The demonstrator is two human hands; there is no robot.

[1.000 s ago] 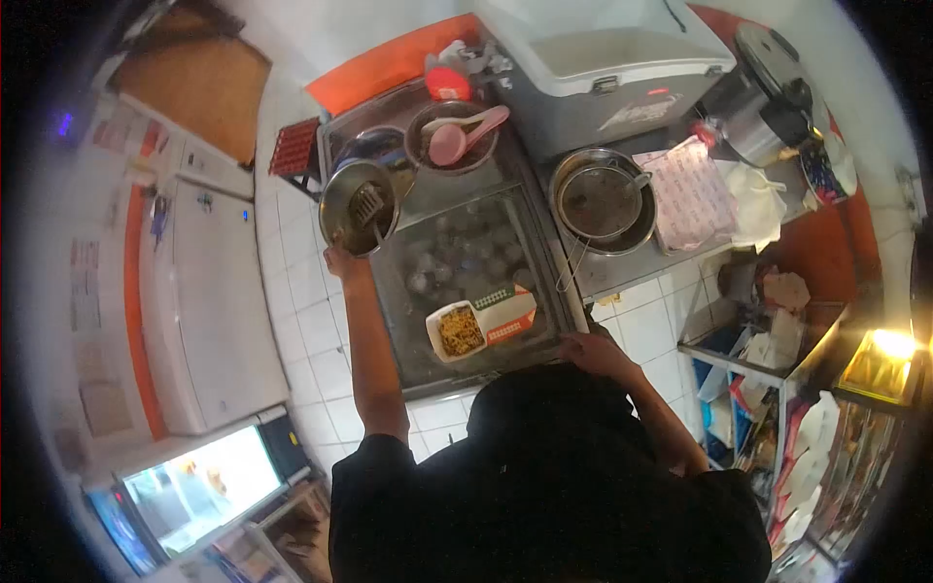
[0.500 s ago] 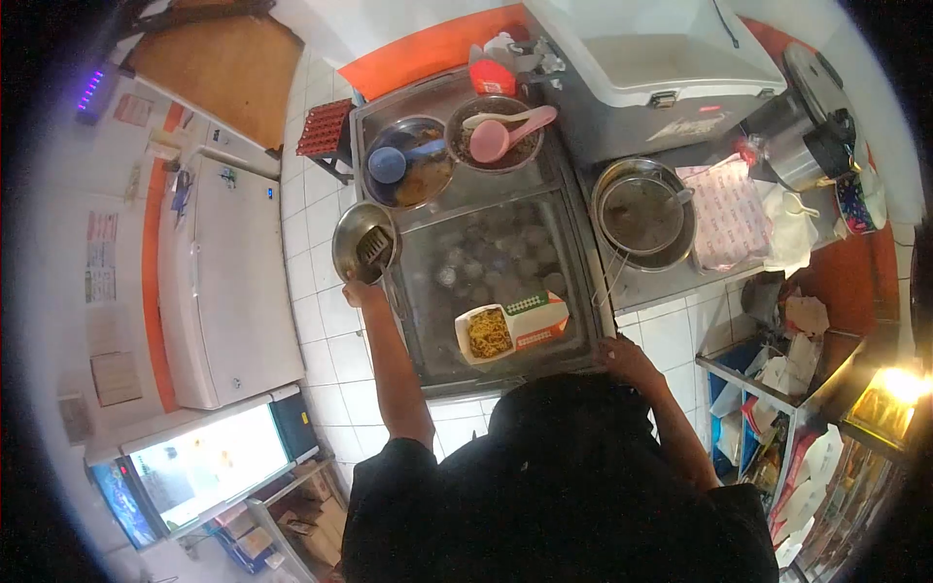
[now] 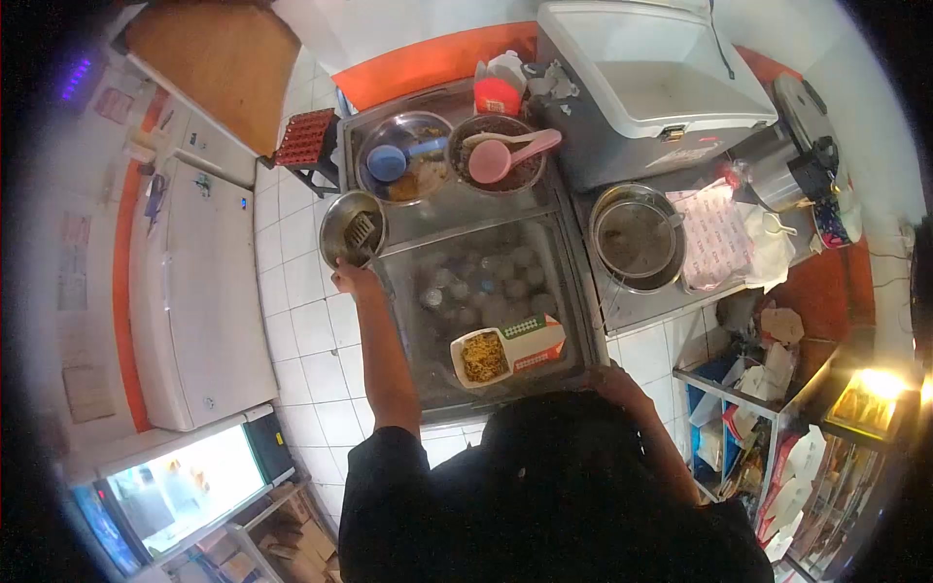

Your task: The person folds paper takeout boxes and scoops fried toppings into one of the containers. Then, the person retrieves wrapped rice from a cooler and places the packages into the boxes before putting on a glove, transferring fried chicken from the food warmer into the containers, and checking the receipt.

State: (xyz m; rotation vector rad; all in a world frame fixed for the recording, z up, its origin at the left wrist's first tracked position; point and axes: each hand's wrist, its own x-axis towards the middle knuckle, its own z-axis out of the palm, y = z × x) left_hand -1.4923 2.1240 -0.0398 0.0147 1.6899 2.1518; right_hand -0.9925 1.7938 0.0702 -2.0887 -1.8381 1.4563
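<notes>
My left hand [image 3: 356, 279] grips the near rim of a metal bowl [image 3: 333, 225], out past the left edge of the glass-topped freezer. A slotted spatula [image 3: 362, 229] lies inside that bowl. My right hand [image 3: 618, 386] is at the near right corner of the freezer top [image 3: 437, 374]; its fingers are dark and partly hidden. Between the two hands, on the glass, stands an open paper food box [image 3: 533, 342] with its lid folded back. Yellow-brown noodles [image 3: 484, 358] fill its tray part.
Behind the glass are a steel bowl with a blue ladle [image 3: 386, 163] and another with a pink ladle [image 3: 489, 161]. To the right sit a strainer over a pot [image 3: 637, 238], a pink-printed paper stack [image 3: 712, 238] and an open cooler box [image 3: 622, 131]. A red-topped stool [image 3: 308, 138] stands at left.
The head view has shifted a little. The bowl in my left hand is slightly farther up and left in view, and the spatula lies at a different angle. The food box stays on the glass.
</notes>
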